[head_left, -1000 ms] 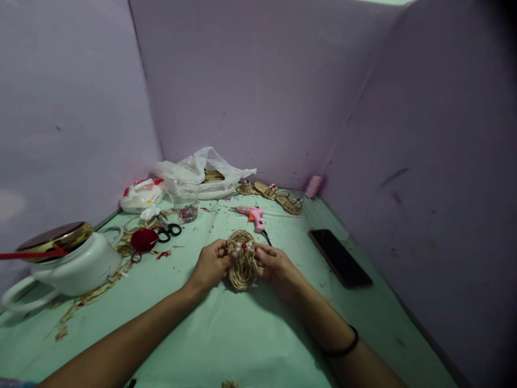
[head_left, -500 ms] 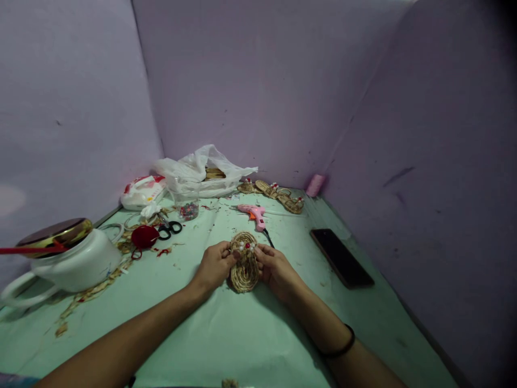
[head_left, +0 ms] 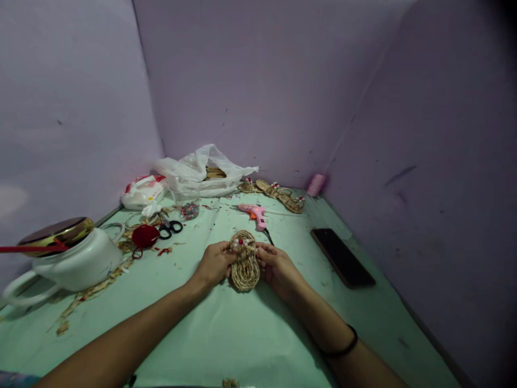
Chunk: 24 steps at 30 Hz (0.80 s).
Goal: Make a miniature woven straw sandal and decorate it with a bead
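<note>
A small woven straw slipper (head_left: 244, 275) is held upright between both hands at the middle of the table. White beads and a red bead (head_left: 241, 242) decorate its upper part. My left hand (head_left: 216, 262) grips its left edge, thumb and fingers closed on it. On the opposite edge, my right hand (head_left: 277, 268) pinches the slipper near the beads; a dark band circles that wrist. Just beyond lies a pink glue gun (head_left: 254, 212), its black cord running down behind the right fingers.
Left of the hands are a white teapot-like pot (head_left: 81, 264), a red yarn ball (head_left: 145, 236), scissors (head_left: 171, 229) and a cup of beads (head_left: 189, 209). A phone (head_left: 342, 258) lies right. Behind are a plastic bag (head_left: 194, 172), more straw slippers (head_left: 291, 201) and a pink spool (head_left: 316, 184).
The slipper has turned slightly in my hands, and its beads sit a little further left. My left thumb has drawn back from its front toward the left edge.
</note>
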### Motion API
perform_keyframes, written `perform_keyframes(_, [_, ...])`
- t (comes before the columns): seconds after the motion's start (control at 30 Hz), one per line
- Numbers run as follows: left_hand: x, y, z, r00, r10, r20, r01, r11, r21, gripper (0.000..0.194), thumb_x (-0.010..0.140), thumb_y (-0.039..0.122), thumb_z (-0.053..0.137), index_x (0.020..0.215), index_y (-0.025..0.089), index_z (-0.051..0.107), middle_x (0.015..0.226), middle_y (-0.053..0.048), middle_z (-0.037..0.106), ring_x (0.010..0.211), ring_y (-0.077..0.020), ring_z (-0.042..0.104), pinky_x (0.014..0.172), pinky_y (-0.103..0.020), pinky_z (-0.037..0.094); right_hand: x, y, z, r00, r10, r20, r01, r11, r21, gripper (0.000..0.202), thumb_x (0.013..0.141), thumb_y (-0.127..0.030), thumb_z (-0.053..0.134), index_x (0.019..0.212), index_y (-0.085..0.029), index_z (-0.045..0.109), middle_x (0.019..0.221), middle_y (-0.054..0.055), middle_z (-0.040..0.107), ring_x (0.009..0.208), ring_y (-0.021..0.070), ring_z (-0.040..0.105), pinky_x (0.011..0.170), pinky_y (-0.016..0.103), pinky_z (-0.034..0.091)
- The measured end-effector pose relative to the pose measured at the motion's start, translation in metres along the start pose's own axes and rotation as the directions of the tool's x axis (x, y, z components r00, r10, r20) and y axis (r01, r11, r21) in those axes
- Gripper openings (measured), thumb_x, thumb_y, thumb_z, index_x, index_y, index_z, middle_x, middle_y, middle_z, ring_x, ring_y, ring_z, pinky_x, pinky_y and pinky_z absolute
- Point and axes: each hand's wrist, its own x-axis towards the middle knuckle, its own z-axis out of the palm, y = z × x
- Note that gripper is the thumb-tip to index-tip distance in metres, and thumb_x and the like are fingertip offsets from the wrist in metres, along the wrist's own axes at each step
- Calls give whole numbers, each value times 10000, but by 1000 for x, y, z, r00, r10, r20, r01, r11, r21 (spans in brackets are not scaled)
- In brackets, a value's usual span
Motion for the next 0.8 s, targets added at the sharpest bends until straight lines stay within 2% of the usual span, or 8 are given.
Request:
perform_keyframes(0.13, [4,-1,-5,999,-33,-22,32,999,-30,131,657,284,518,657,154,528,267,76,400,230,-51,268,270,-153,156,0,-7,-4,985,-123,-119,114,991,-73,178,587,-264,670,672,-157,556,553,-27,536,461,84,471,453,218,422])
perform_keyframes(0.23, [7,-2,-8,998,-44,-38,41,997,-59,152,665,303,521,659,152,531,268,72,406,224,-44,248,268,-151,138,-1,-13,-7,966,-199,-167,179,976,-128,201,598,-308,612,541,-170,477,426,-89,360,359,44,282,341,169,263])
perform_keyframes(0.3, [8,-2,-10,997,-51,-54,47,996,-80,155,669,307,523,660,152,531,268,72,403,223,-43,247,266,-150,135,-3,-15,-8,951,-244,-191,216,964,-154,266,615,-347,580,496,-185,407,405,-108,279,348,34,202,329,163,170])
perform_keyframes(0.47, [9,0,-13,993,-64,-100,50,990,-130,139,658,292,531,644,153,524,260,72,388,221,-44,249,263,-148,121,-6,-15,-6,913,-329,-241,280,936,-215,346,644,-357,569,462,-203,318,406,-108,240,349,36,178,340,186,126])
perform_keyframes(0.53, [9,1,-14,991,-56,-119,37,987,-154,122,641,276,537,646,155,524,265,81,375,226,-43,256,267,-146,123,-5,-15,-6,905,-353,-238,304,927,-221,346,662,-375,562,465,-202,336,412,-100,265,353,42,200,342,193,149])
perform_keyframes(0.6, [10,1,-14,989,-43,-142,16,983,-181,104,624,260,542,638,161,511,280,90,367,234,-41,267,274,-143,139,-4,-15,-7,886,-401,-232,355,909,-217,303,672,-391,558,499,-185,419,454,-75,365,371,46,254,354,195,202])
perform_keyframes(0.7, [12,-1,-14,985,-29,-172,-9,977,-213,119,616,264,553,612,172,479,292,96,359,237,-38,267,275,-143,147,-2,-16,-9,841,-475,-261,434,878,-200,218,646,-368,599,720,-166,562,629,-39,527,401,43,317,372,195,264])
perform_keyframes(0.8, [13,-3,-14,983,-31,-181,-12,973,-232,153,624,280,571,592,172,467,293,93,358,231,-36,255,268,-147,131,-2,-17,-12,807,-510,-298,470,860,-198,267,637,-334,627,841,-170,577,693,-32,560,407,41,345,375,193,285])
